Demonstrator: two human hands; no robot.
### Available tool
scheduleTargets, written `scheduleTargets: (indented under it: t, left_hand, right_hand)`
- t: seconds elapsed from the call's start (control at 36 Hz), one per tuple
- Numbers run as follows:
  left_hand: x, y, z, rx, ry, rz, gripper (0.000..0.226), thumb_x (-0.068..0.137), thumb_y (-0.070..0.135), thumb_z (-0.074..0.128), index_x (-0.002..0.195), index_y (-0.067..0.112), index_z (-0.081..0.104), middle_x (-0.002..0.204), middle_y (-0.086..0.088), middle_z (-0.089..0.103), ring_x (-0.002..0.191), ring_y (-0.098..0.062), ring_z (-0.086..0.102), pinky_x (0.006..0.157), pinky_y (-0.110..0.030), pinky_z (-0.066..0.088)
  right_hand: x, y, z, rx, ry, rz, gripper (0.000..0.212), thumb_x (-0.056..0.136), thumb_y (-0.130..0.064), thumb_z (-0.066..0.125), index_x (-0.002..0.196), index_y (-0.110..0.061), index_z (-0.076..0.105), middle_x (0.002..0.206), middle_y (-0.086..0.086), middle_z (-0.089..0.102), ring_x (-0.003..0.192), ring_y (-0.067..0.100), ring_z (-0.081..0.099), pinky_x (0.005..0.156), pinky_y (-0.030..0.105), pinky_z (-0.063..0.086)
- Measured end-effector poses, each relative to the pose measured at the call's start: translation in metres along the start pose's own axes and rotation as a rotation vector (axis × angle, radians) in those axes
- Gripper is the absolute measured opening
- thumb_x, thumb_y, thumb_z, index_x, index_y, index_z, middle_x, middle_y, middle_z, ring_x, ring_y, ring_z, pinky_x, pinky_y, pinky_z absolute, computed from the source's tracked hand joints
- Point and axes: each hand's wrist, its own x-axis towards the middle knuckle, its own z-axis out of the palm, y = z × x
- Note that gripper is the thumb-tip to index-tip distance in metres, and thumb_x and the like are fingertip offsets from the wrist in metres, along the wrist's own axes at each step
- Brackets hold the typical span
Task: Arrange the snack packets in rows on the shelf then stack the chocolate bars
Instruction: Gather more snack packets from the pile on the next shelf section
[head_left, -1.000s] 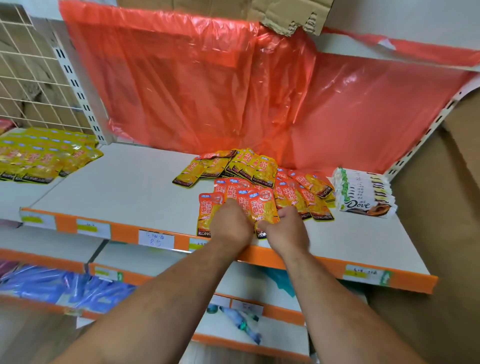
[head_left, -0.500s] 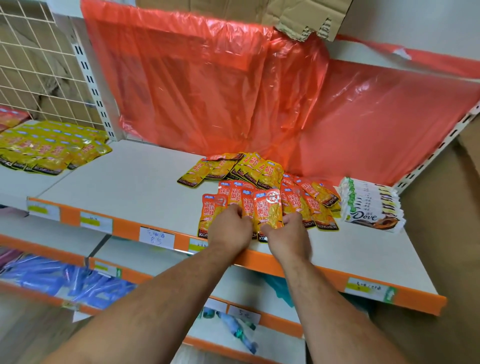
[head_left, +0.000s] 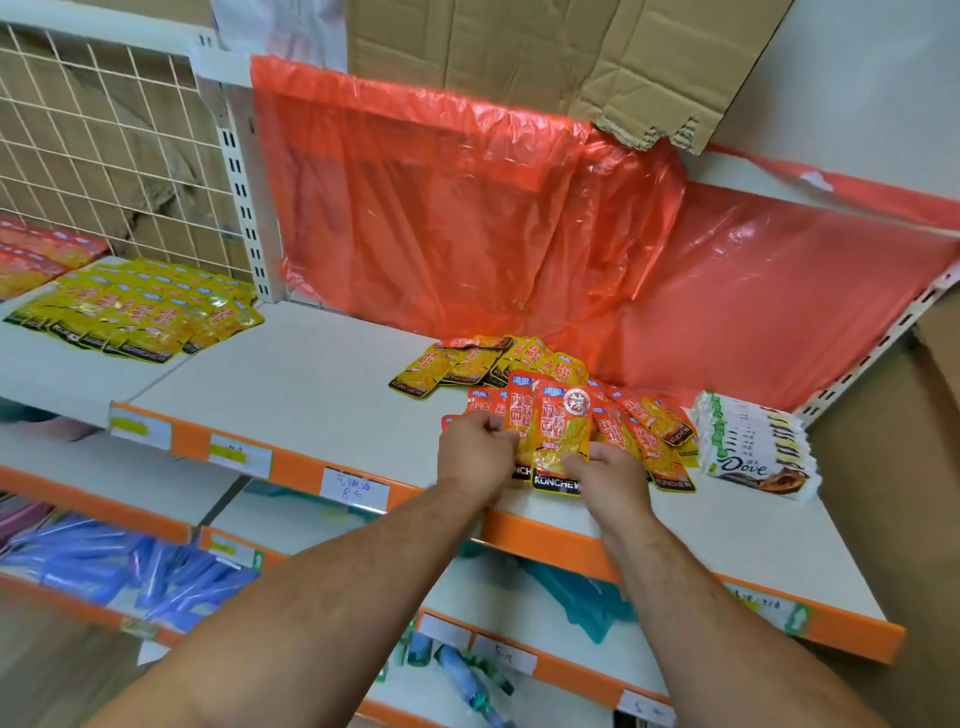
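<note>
Foil, orange-red over yellow, KONCHEW print: a small fanned bunch of snack packets (head_left: 558, 436) is held over the front edge of the white shelf (head_left: 311, 384), tops tilted up. Can't tell if the lower ends rest on the board.

Grip: left hand (head_left: 475, 460) pinches the bunch's left edge, fingers curled. The right hand (head_left: 610, 475) grips the bottom right corner, thumb on the front face.

The loose pile (head_left: 644, 423) of the same packets lies just behind and to the right, overlapping, no rows yet. Yellow packets (head_left: 457, 366) are heaped further back. The Dove chocolate bars (head_left: 753, 447) are stacked just right of the pile.

Risks, my read:
- Slick foil: if either pinch loosens, the bunch fans out and slides off the front lip.
- Squaring a row rightward could shove the pile into the Dove stack.
- The red plastic sheet (head_left: 467, 208) hanging behind could snag back-row packets.
</note>
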Motion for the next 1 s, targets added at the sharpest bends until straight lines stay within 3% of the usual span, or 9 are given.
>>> scheduleTargets:
  t: [0.19,0.31,0.39,0.47,0.56,0.67,0.81,0.86,1.0]
  left_hand:
    - [0.008,-0.006,-0.056,-0.232,-0.001,-0.139,0.021,0.082,0.012,0.074,0.065,0.015,0.061,0.067,-0.002,0.066,0.064,-0.021,0.062,0.066,-0.036,0.055]
    - [0.016,-0.019,-0.104,-0.309,0.003,-0.198,0.012,0.076,0.011,0.076,0.067,0.011,0.067,0.071,-0.01,0.073,0.073,-0.03,0.073,0.069,-0.052,0.061]
    - [0.019,-0.029,-0.145,-0.314,0.004,-0.177,0.014,0.078,0.006,0.074,0.067,0.012,0.068,0.068,-0.007,0.07,0.068,-0.026,0.069,0.065,-0.038,0.059]
    - [0.022,-0.037,-0.19,-0.309,0.034,-0.16,0.022,0.078,0.003,0.074,0.062,0.013,0.064,0.061,-0.002,0.064,0.061,-0.02,0.061,0.058,-0.025,0.047]
    - [0.028,-0.048,-0.237,-0.311,0.075,-0.17,0.024,0.079,0.0,0.072,0.061,0.012,0.063,0.059,-0.002,0.061,0.059,-0.019,0.059,0.05,-0.019,0.043]
    - [0.037,-0.066,-0.297,-0.279,0.085,-0.155,0.03,0.079,0.0,0.073,0.056,0.013,0.059,0.054,-0.003,0.058,0.051,-0.018,0.052,0.057,-0.026,0.044]
    - [0.046,-0.088,-0.366,-0.262,0.146,-0.163,0.024,0.08,0.004,0.073,0.06,0.014,0.064,0.064,-0.004,0.066,0.058,-0.02,0.059,0.059,-0.026,0.048]
    - [0.049,-0.095,-0.389,-0.279,0.16,-0.161,0.025,0.081,0.001,0.072,0.06,0.011,0.062,0.061,-0.005,0.062,0.052,-0.015,0.053,0.052,-0.02,0.041]
    - [0.056,-0.111,-0.439,-0.303,0.218,-0.187,0.025,0.082,-0.003,0.072,0.062,0.01,0.062,0.057,-0.003,0.059,0.043,-0.008,0.049,0.038,-0.013,0.034]
  right_hand:
    - [-0.019,-0.03,0.037,0.087,-0.061,0.01,0.019,0.091,-0.016,0.07,0.091,0.002,0.068,0.086,0.008,0.066,0.077,0.019,0.055,0.065,0.03,0.036]
    - [-0.035,-0.051,0.072,0.093,-0.104,0.011,0.014,0.091,-0.012,0.07,0.077,-0.012,0.067,0.079,0.002,0.068,0.071,0.015,0.058,0.06,0.027,0.042]
    - [-0.048,-0.066,0.104,0.099,-0.132,0.003,0.013,0.089,-0.013,0.071,0.077,-0.009,0.069,0.086,0.012,0.073,0.075,0.024,0.062,0.068,0.035,0.049]
    - [-0.064,-0.083,0.139,0.106,-0.163,0.005,0.009,0.09,-0.012,0.071,0.082,-0.007,0.07,0.081,0.007,0.072,0.072,0.02,0.063,0.053,0.021,0.046]
    - [-0.082,-0.099,0.178,0.098,-0.194,-0.001,0.006,0.09,-0.013,0.071,0.084,-0.011,0.068,0.085,0.006,0.073,0.072,0.017,0.062,0.055,0.024,0.043]
    - [-0.103,-0.119,0.231,0.092,-0.264,-0.013,0.005,0.09,-0.009,0.07,0.087,-0.006,0.068,0.073,0.003,0.068,0.055,0.009,0.062,0.051,0.02,0.046]
    - [-0.122,-0.142,0.296,0.075,-0.311,-0.022,0.008,0.085,-0.009,0.074,0.09,-0.005,0.069,0.089,0.015,0.075,0.076,0.028,0.071,0.068,0.036,0.057]
    - [-0.129,-0.151,0.318,0.081,-0.338,-0.013,0.01,0.084,-0.006,0.075,0.09,-0.003,0.068,0.091,0.019,0.075,0.085,0.035,0.073,0.08,0.049,0.06]
    - [-0.142,-0.169,0.367,0.069,-0.407,-0.041,0.006,0.086,-0.005,0.072,0.088,-0.003,0.066,0.091,0.02,0.074,0.072,0.027,0.068,0.072,0.042,0.058]
